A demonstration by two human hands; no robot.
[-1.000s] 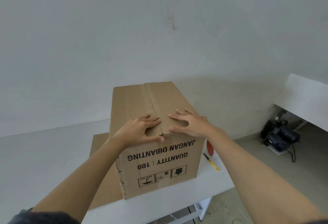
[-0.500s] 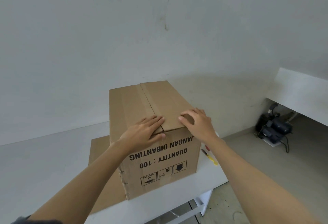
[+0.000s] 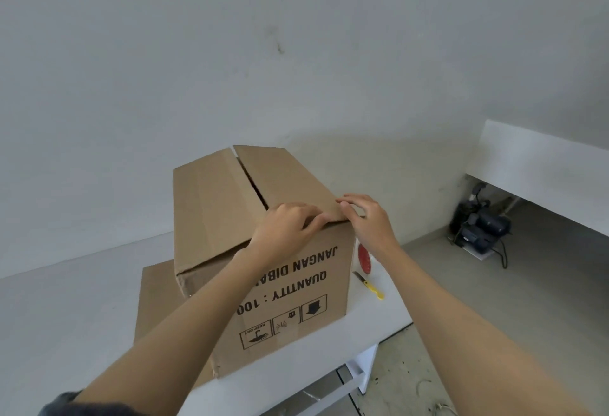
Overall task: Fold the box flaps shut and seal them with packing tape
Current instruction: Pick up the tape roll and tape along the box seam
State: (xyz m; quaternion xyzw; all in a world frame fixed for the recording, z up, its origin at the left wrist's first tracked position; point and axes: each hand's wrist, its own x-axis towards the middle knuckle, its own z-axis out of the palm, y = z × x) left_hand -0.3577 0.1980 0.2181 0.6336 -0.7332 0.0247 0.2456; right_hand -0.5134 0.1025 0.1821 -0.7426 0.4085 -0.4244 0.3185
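A brown cardboard box [image 3: 283, 287] with black print stands on the white table [image 3: 66, 316]. Its two top flaps are folded over, with a dark gap open along the seam [image 3: 253, 184]. The right flap [image 3: 290, 178] sits slightly raised. My left hand [image 3: 283, 229] curls its fingers over that flap's near edge beside the seam. My right hand [image 3: 367, 217] pinches the flap's near right corner between thumb and fingertips. A red tape roll [image 3: 364, 259] lies on the table just right of the box, partly hidden by my right wrist.
A yellow utility knife [image 3: 370, 285] lies near the table's right edge by the tape. A flat cardboard sheet [image 3: 155, 300] lies under the box at left. A dark power tool [image 3: 481, 227] with cables sits on the floor under a white ledge [image 3: 543, 158].
Both hands have shifted right from the centre seam to the right flap's near edge. The seam gap has widened and the box looks turned slightly; the view moved closer.
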